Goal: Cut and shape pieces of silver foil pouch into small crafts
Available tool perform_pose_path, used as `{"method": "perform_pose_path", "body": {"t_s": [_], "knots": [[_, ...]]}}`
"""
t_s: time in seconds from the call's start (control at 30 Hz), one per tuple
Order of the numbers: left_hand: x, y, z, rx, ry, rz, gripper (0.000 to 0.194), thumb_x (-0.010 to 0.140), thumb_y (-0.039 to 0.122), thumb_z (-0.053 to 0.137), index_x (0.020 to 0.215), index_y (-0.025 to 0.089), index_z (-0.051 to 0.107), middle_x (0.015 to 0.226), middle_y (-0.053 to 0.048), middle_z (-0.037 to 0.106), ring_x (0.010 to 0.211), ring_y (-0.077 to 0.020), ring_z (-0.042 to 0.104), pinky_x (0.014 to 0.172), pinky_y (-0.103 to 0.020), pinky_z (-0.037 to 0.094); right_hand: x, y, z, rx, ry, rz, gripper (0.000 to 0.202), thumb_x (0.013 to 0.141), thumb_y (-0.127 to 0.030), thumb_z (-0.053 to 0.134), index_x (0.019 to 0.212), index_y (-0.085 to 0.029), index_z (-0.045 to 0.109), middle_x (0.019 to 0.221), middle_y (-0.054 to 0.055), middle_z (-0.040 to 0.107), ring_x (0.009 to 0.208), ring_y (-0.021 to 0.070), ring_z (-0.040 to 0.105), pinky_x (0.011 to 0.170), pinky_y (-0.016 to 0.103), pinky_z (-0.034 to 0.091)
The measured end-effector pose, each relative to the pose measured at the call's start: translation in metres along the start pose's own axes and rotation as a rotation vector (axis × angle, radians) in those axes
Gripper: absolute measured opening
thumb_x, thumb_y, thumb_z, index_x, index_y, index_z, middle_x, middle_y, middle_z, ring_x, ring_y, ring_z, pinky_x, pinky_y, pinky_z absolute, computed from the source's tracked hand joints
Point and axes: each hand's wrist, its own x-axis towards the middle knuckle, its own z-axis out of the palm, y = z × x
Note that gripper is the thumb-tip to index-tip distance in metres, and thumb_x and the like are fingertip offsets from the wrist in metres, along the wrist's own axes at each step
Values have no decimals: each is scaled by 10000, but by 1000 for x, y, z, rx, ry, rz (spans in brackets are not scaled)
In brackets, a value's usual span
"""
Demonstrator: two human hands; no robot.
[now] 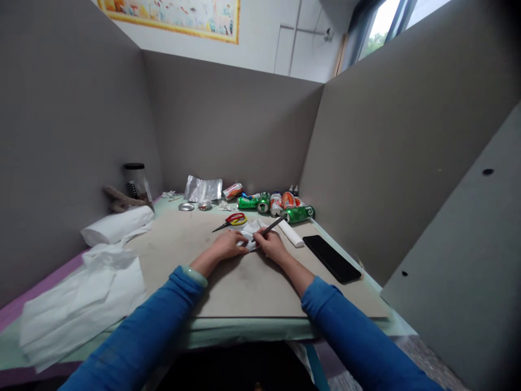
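Observation:
My right hand (271,245) is closed around a dark, slim pen-like stick (273,224), tilted so its lower end meets a small pale sheet (245,237). My left hand (228,245) lies close beside it, its fingers bent and gripping the sheet at its left edge. Part of the sheet is hidden under both hands, so its material is hard to make out. Just beyond them, crumpled white tissue (256,224) rests on the board. Scissors (233,220) with red and yellow handles lie behind my left hand.
A white bar (291,233) and a black phone (331,258) lie to the right. Crushed drink cans (264,202) and a silver sheet (203,189) line the back. A paper roll (118,225), loose paper (85,298) and a dark-lidded jar (136,182) stand left. Grey panels (232,119) enclose the table.

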Motion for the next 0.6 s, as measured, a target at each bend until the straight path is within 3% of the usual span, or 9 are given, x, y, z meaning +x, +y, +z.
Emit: {"method": "perform_pose_path", "body": {"t_s": [0.13,0.3,0.6], "knots": [[0,0,1,16,-5,-5,333,735,427,636,1036,296,693,1159,-3,618,1033,-244,549,893,-289,390,1,-4,-1,37,55,-23,272,802,-409,496,707,-168,583,567,-6,591,547,123,536,558,217,393],[1,-1,2,-7,-3,-12,342,731,438,638,1035,290,692,1149,5,624,1025,-236,542,894,-285,380,1,1,1,-20,-72,34,251,777,-365,502,638,-164,560,508,-17,542,507,113,489,507,210,351],[2,-3,1,23,-16,6,358,742,455,631,1051,282,684,1149,-4,627,1020,-236,549,876,-287,396,-1,-2,1,-76,-88,50,240,772,-346,481,643,-160,559,515,-17,528,520,113,474,505,213,329]]}}
